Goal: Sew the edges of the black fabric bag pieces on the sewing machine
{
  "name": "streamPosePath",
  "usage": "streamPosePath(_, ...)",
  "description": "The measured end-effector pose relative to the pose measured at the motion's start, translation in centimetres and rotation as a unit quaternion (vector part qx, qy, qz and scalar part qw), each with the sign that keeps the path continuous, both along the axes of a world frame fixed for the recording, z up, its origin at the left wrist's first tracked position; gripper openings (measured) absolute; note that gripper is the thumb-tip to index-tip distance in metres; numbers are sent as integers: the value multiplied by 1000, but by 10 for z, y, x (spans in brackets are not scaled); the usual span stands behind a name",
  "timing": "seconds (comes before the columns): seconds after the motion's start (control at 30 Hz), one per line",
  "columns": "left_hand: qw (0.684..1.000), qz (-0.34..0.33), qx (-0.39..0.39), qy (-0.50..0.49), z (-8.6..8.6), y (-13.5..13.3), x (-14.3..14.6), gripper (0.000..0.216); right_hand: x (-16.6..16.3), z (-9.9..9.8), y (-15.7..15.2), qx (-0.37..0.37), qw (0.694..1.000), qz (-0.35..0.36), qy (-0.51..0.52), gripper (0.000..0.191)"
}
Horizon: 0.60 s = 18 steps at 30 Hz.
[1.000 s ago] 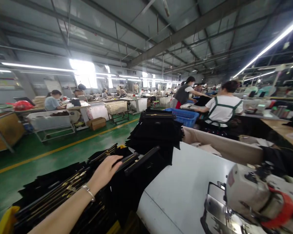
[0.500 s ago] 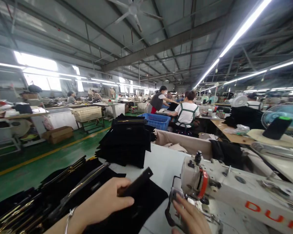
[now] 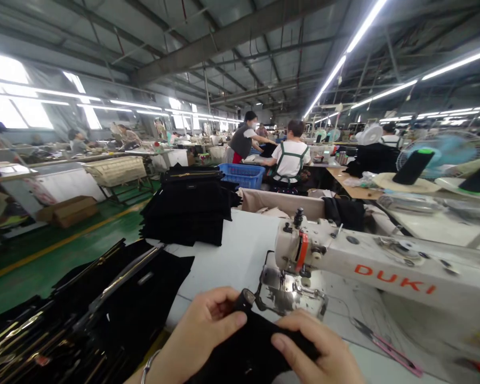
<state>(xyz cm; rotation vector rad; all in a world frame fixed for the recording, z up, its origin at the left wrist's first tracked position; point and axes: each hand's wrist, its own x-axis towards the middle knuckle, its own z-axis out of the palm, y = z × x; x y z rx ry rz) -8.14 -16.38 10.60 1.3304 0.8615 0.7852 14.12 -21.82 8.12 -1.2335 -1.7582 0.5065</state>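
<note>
A black fabric piece [image 3: 250, 349] lies between my hands at the table's front edge, with a dark strip curled over at its upper left corner. My left hand [image 3: 206, 330] pinches that curled corner between thumb and fingers. On the right side of the same fabric, my right hand [image 3: 320, 349] is closed, thumb on top. Just beyond the fabric are the metal needle plate [image 3: 276, 290] and the white sewing machine [image 3: 344, 256] marked DUKI. The fabric's lower part runs out of the frame.
Black pieces with gold zippers [image 3: 140, 288] are heaped at my left. A black fabric stack [image 3: 184, 208] stands at the table's back left. Pink-handled thread snips [image 3: 388, 346] lie to the right. Past a cloth-lined bin [image 3: 280, 200] are a blue basket [image 3: 242, 176] and two people.
My right hand has come away from beside the machine head and onto the fabric. Its strip, straight before, is now curled in my left hand. The view has shifted right and down.
</note>
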Motion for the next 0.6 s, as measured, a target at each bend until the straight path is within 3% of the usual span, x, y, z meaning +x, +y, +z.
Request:
streamPosePath(0.1, 1000, 14, -18, -13, 1, -6, 0, 30, 0, 8, -9, -17, 998, -44, 48, 29)
streamPosePath(0.37, 1000, 4, -3, -15, -1, -12, -2, 23, 1, 12, -15, -71, 993, 5, 99, 22)
streamPosePath(0.6, 999, -17, -18, 35, 5, -6, -5, 26, 7, -5, -17, -45, 998, 10, 46, 16)
